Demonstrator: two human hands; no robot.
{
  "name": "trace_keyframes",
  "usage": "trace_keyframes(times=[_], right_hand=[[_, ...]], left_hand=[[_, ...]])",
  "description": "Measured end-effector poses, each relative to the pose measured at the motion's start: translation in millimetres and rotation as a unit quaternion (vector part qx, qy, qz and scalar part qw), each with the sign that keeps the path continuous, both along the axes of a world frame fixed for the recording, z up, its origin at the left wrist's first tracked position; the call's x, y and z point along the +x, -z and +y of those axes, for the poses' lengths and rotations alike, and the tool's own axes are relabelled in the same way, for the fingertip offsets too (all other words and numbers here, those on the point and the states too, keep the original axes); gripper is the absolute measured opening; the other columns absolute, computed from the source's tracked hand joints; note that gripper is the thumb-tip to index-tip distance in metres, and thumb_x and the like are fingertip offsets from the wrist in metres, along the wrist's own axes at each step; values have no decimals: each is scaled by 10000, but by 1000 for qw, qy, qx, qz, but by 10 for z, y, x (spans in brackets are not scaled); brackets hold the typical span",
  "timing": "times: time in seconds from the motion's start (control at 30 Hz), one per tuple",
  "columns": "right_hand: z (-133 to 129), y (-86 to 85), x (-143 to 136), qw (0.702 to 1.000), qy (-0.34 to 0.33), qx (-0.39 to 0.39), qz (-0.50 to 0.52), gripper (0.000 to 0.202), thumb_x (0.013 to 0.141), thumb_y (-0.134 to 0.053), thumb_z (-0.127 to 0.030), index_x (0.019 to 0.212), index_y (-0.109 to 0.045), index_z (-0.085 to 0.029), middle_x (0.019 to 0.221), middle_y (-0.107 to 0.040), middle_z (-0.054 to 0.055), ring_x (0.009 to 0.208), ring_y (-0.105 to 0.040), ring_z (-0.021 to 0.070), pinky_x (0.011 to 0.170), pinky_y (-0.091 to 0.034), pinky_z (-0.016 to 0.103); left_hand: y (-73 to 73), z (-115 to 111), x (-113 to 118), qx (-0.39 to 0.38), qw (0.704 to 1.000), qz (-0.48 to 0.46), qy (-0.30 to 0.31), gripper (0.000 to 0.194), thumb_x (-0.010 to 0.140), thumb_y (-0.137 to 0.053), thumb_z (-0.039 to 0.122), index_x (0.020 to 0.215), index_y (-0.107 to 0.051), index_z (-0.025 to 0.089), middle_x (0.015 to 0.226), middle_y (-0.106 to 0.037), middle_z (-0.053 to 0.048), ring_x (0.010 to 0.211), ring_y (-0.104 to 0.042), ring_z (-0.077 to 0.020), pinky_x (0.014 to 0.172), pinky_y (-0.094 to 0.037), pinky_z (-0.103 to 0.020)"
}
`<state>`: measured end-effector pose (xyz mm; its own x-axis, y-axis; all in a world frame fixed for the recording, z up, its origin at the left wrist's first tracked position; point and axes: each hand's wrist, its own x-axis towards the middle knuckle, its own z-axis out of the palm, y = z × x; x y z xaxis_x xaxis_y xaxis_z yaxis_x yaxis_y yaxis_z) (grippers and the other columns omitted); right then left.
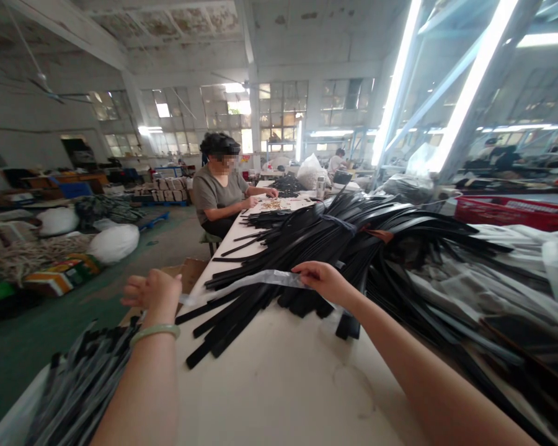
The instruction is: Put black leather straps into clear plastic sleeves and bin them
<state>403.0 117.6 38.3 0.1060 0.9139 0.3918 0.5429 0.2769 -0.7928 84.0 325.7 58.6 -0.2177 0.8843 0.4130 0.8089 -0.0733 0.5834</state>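
Note:
My right hand (322, 280) pinches one end of a long, thin clear plastic sleeve (260, 277) over the table. The sleeve stretches leftward, and its far end reaches behind my left wrist. My left hand (151, 291) is raised past the table's left side with its fingers apart and pointing left; a pale green bangle (155, 332) circles that wrist. Beneath and behind the sleeve lies a large pile of black straps (279, 260), their cut ends toward me. A blue-grey tie (338, 224) and an orange-brown band (377, 235) bind bunches of them.
The white table (270, 371) runs away from me. At lower left lies a stack of plastic-covered black strips (88, 378). A co-worker (223, 192) sits at the table's far left side by small pieces. White sacks, a red crate (516, 214) and a lit metal frame stand right.

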Motion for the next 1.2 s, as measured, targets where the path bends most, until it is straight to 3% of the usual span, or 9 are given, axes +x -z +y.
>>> trace_keyframes(times=[0.07, 0.13, 0.2, 0.3, 0.5, 0.67, 0.97, 1.1, 1.2], right_hand=[[9, 23, -79, 998, 37, 14, -45, 300, 762, -575, -190, 1048, -653, -144, 752, -638, 19, 644, -552, 135, 629, -436, 251], [8, 31, -222, 995, 51, 28, -77, 357, 748, -588, -149, 1102, -633, -169, 776, -652, 16, 661, -563, 138, 650, -447, 251], [-3, 26, -387, 993, 48, 43, -98, 416, 742, -588, -122, 1151, -605, -190, 792, -661, 12, 682, -573, 142, 670, -454, 254], [-16, 17, -565, 991, 61, 62, -105, 394, 719, -583, -91, 1097, -615, -195, 796, -664, 11, 714, -590, 148, 691, -459, 262], [38, 64, -504, 995, 88, 42, 23, 410, 688, -670, -223, 1089, -595, -186, 777, -650, 5, 700, -596, 153, 666, -472, 282], [107, 148, -402, 974, 65, 5, 218, 503, 651, -715, -308, 1096, -542, -149, 696, -631, -5, 631, -599, 151, 615, -478, 279], [34, 142, -628, 996, 75, 27, 39, 432, 754, -622, -235, 1169, -506, -205, 747, -672, 4, 664, -626, 167, 625, -500, 285], [9, 51, -301, 990, 123, 55, -53, 447, 758, -605, -162, 1195, -532, -220, 818, -695, 12, 723, -638, 172, 721, -503, 317], [-30, -45, 0, 972, 135, 75, -180, 250, 779, -608, -155, 1011, -666, -225, 874, -691, 36, 823, -627, 190, 820, -469, 348]], left_hand=[[-183, -264, 251, 100, 995, 15, 9, 350, 727, -632, 323, 975, -596, 79, 1286, -415, -286, 1255, -276, -459, 947, -257, -616], [-301, -604, 581, 138, 965, 6, 223, 271, 790, -575, 322, 995, -606, 147, 1172, -542, -178, 1182, -420, -342, 982, -317, -487], [-301, -943, 902, 89, 889, -24, 448, 260, 799, -583, 347, 1002, -615, 189, 1049, -609, -113, 1030, -538, -261, 922, -394, -381], [-152, -1268, 1200, 10, 820, -38, 571, 309, 680, -710, 289, 968, -637, 202, 937, -625, -66, 837, -583, -209, 772, -448, -315], [5, -1167, 1188, -127, 825, -136, 534, 314, 622, -668, 152, 936, -652, 158, 698, -632, -22, 629, -576, -158, 610, -433, -267], [10, -1032, 1144, -140, 819, -143, 538, 307, 624, -660, 146, 931, -655, 154, 649, -622, -12, 596, -573, -149, 575, -428, -256], [40, -1145, 1227, -165, 794, -205, 548, 351, 615, -702, 141, 962, -649, 126, 742, -713, -73, 720, -667, -207, 726, -494, -317], [23, -1061, 1191, -121, 827, -194, 513, 300, 609, -691, 150, 907, -665, 145, 661, -696, -39, 643, -648, -187, 660, -474, -292], [11, -982, 1160, -111, 840, -194, 495, 283, 585, -701, 165, 866, -666, 147, 600, -661, -13, 575, -609, -162, 595, -439, -266]])
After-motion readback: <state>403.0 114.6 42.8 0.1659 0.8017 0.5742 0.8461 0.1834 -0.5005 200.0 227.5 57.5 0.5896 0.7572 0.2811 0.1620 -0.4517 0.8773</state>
